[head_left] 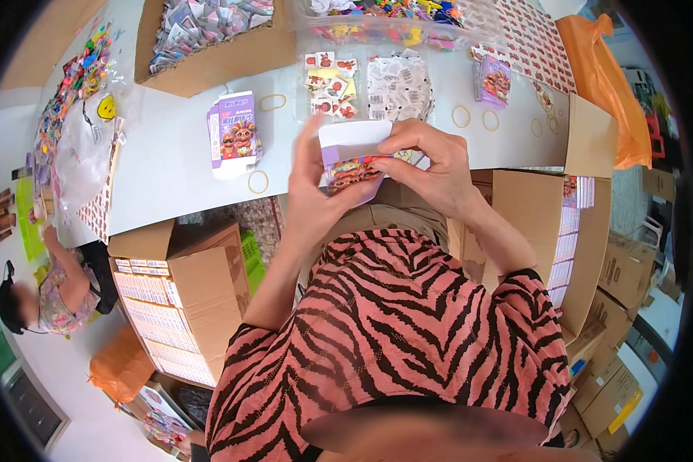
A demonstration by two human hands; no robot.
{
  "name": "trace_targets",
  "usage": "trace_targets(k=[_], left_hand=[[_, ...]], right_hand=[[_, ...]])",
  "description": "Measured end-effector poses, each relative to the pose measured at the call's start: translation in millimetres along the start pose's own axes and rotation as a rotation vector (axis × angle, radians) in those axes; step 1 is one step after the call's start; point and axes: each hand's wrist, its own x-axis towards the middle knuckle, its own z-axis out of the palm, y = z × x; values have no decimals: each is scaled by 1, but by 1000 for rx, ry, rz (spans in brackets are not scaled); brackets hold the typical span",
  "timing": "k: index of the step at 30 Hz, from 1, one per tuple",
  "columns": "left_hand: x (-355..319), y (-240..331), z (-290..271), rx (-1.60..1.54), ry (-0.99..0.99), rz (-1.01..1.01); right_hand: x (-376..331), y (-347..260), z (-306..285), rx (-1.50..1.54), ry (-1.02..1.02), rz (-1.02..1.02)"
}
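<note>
Close to my body, at the table's front edge, I hold a small purple-and-white cardboard box with a raised white flap. My left hand is closed around its left side, the fingers slightly blurred. My right hand pinches the box's right edge between thumb and forefinger. Left of my hands lies a stack of flattened purple boxes with cartoon figures. Beyond my hands, small red-printed stickers rest in a clear tray, beside a pile of white printed slips.
Rubber bands lie about the table. Small purple packs sit at the right. At the back stand a carton of small packets and a tub of colourful trinkets. Cartons packed with boxes flank me. Another person is far left.
</note>
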Motion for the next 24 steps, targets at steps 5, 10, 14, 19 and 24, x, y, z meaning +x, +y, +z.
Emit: trace_targets(k=[5,10,14,19,24], left_hand=[[1,-17,-20,23,-357,-360],[-1,-14,-17,-99,-405,-362],[0,-12,-16,-46,-395,-359],[1,-14,-23,-27,-436,-402],[1,-17,-26,-40,-455,-426]], right_hand=[[-3,4,-2,60,-55,-10],[-2,-4,-4,144,-50,147],[15,-10,-12,148,-216,142],[19,1,-10,38,-349,-60],[12,5,-6,-170,-255,-324]])
